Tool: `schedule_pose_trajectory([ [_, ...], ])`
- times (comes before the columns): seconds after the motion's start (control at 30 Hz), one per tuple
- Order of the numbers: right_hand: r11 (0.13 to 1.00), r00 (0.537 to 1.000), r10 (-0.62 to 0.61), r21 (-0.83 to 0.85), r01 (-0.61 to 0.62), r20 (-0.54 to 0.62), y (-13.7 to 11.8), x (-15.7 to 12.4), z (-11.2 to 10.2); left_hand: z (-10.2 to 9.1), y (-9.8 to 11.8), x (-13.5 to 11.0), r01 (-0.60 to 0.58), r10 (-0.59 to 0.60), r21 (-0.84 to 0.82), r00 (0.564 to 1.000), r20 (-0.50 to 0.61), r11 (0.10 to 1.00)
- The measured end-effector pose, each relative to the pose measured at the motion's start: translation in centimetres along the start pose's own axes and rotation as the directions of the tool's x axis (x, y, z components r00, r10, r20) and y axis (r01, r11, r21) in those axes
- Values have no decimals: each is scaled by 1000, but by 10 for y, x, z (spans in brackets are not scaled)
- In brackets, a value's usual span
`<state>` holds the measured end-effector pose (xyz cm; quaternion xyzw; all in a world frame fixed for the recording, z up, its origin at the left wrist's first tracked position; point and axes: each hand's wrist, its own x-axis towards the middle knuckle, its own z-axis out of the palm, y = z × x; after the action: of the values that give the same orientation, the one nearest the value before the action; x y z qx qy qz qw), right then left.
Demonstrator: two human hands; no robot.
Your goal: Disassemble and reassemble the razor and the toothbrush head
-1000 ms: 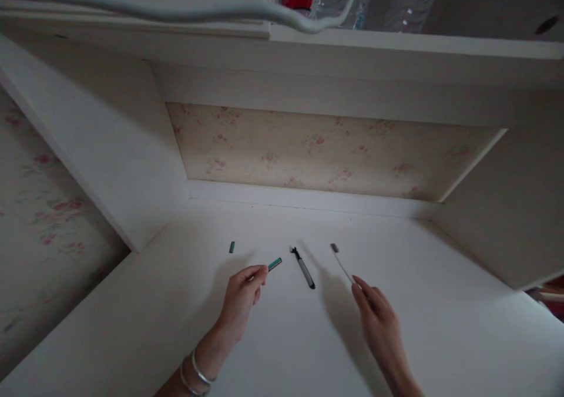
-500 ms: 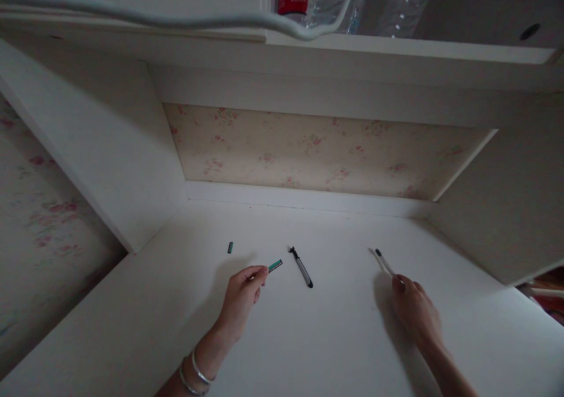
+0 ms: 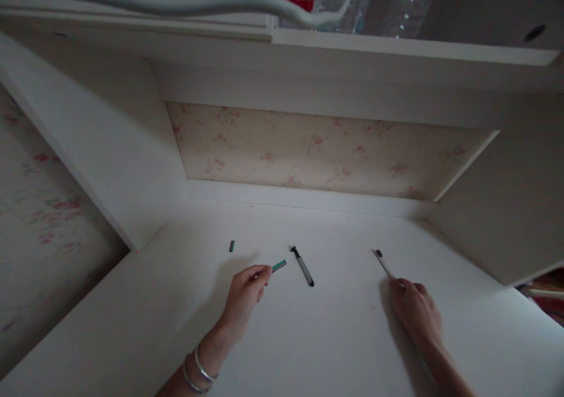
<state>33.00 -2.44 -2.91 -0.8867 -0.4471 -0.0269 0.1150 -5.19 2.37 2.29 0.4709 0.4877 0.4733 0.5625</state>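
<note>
Toothbrush [image 3: 386, 267]: judged light, stiff; handle gripped in the closed right hand [image 3: 416, 310], toward the tabletop's [image 3: 335, 332] right edge. Razor cartridge [image 3: 279, 266]: probably light, rigid, sharp-faced, best held endwise; was pinched by the left hand [image 3: 247, 288], short of the back edge.

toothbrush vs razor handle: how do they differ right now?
The toothbrush is gripped in the right hand; the razor handle lies untouched on the desk. The toothbrush has a slim, pale stem and dark head; the razor handle is thicker, grey with black ends. Both have their far ends angled to the left.
</note>
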Motion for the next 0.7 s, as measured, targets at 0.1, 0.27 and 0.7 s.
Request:
schedule_pose_trajectory([
  [0.1, 1000, 1000, 2, 11, -2, -19, 2, 1, 0, 0, 0, -1, -1, 1, 6, 1000, 10, 1000],
  [0.27, 996, 984, -75, 36, 82, -161, -2, -1, 1, 2, 2, -4, 0, -2, 39, 999, 47, 999],
  [0.7, 441, 651, -759, 736, 514, 0, -145, -106, -71, 12, -1, -13, -11, -37, 189, 968, 248, 982],
])
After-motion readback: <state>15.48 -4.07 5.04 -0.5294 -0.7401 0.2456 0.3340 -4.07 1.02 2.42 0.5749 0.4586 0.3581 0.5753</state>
